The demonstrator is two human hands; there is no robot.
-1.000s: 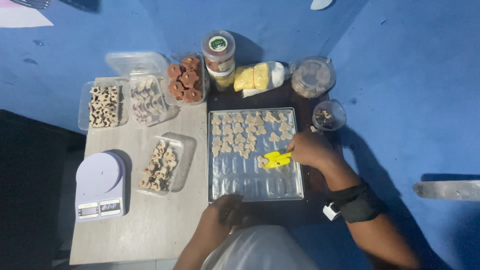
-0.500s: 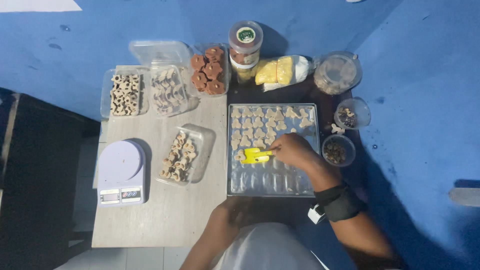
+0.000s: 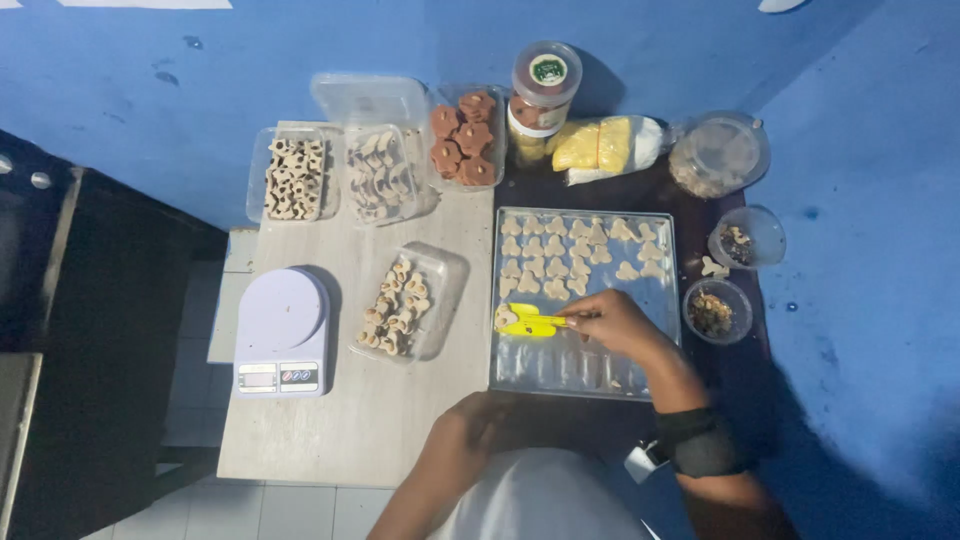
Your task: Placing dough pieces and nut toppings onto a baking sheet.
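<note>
A metal baking tray [image 3: 655,330] lies on the table with several pale shaped cookies [image 3: 560,255] in rows across its far half. My right hand [image 3: 615,322] is over the tray's middle and grips yellow tongs [image 3: 535,322]. The tongs' tip pinches a small cookie [image 3: 506,318] near the tray's left edge. My left hand [image 3: 470,425] rests low by the table's front edge, close to my body; its fingers are hard to make out.
A clear tub of cookies [image 3: 398,300] and a white kitchen scale [image 3: 280,330] sit left of the tray. Three more cookie tubs [image 3: 375,170], a lidded jar [image 3: 540,95], a yellow bag [image 3: 600,145] and small bowls [image 3: 715,310] line the back and right.
My right hand has carried the yellow tongs leftward across the tray, towards its left edge. The camera view has shifted.
</note>
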